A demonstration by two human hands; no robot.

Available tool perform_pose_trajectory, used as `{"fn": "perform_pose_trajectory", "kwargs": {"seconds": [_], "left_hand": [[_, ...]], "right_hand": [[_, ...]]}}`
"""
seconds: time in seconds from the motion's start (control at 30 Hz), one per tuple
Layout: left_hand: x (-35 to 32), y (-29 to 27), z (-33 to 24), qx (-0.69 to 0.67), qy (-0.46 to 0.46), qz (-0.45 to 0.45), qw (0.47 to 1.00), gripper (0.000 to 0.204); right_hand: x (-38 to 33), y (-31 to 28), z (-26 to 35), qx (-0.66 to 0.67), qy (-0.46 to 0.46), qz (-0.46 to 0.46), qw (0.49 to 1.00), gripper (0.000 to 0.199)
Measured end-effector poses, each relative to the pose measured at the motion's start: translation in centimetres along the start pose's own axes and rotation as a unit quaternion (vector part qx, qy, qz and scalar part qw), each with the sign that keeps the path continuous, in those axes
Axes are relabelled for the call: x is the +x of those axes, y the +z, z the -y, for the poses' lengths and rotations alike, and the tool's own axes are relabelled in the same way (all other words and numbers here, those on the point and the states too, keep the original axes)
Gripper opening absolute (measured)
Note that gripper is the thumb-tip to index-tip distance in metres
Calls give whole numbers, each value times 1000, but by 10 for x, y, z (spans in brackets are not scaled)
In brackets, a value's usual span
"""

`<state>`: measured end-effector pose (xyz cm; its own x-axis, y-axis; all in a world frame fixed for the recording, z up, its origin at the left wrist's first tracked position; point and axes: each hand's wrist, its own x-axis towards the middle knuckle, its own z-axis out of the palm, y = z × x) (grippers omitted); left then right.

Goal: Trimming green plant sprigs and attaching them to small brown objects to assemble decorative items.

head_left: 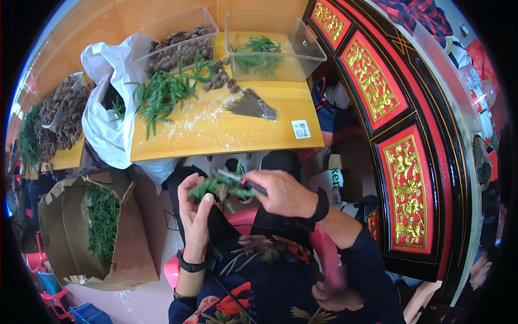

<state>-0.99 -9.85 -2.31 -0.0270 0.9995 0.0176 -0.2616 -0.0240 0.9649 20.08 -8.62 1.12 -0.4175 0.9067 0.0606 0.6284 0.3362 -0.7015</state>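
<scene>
Above my lap, my left hand (195, 216) pinches a green artificial pine sprig (208, 186) between thumb and fingers. A small brownish lump, perhaps a pine cone, shows among its needles. My right hand (286, 193) is closed round a tool (254, 187) with a black-and-red handle. The tool's flat, pale metal end lies over the top of the sprig; its exact kind is unclear. On the yellow table (216, 143) ahead are loose green sprigs (159, 100), several pine cones (218, 78) and a fanned bundle of thin brown stems (249, 105).
Clear plastic bins hold pine cones (181, 48) and green sprigs (259, 51) at the table's back. A white sack (102, 124) and a pile of cones (62, 116) sit left. An open cardboard box (135, 237) stands on the floor. A carved red-gold panel (404, 189) borders the right.
</scene>
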Motion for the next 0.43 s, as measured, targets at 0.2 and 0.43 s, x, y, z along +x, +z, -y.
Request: {"fn": "perform_pose_trajectory", "kwargs": {"seconds": [0.2, 0.43], "left_hand": [[3, -20, 11, 63, -14, 4, 998, 40], [3, -26, 14, 83, -69, 51, 993, 41]], "right_hand": [[61, -101, -27, -55, 74, -208, 974, 27], [120, -192, -84, 3, 272, -230, 934, 44]]}}
